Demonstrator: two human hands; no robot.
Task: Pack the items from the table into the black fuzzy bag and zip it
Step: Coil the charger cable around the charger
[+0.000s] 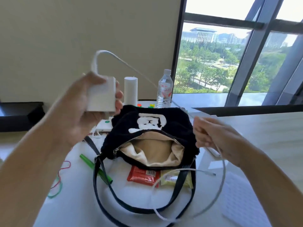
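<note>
The black fuzzy bag [152, 126] lies in the middle of the white table [78, 202], unzipped, its beige lining showing and its black straps looping toward me. My left hand [82, 112] holds a white charger block [101, 95] up above the bag's left side. From the block a white cable [219, 177] arcs up, crosses to my right hand [218, 141], which pinches it, then loops down over the straps. A red snack packet [142, 175] and a yellow packet [170, 177] lie partly under the bag's near edge. A green marker [95, 168] rests to the left.
A water bottle [164, 89] and a white cylinder [130, 90] stand behind the bag. A white box [103, 126] lies at the bag's left rear. Coloured rubber bands [58, 182] lie at the left, a white device [213, 150] under my right hand. Window at right.
</note>
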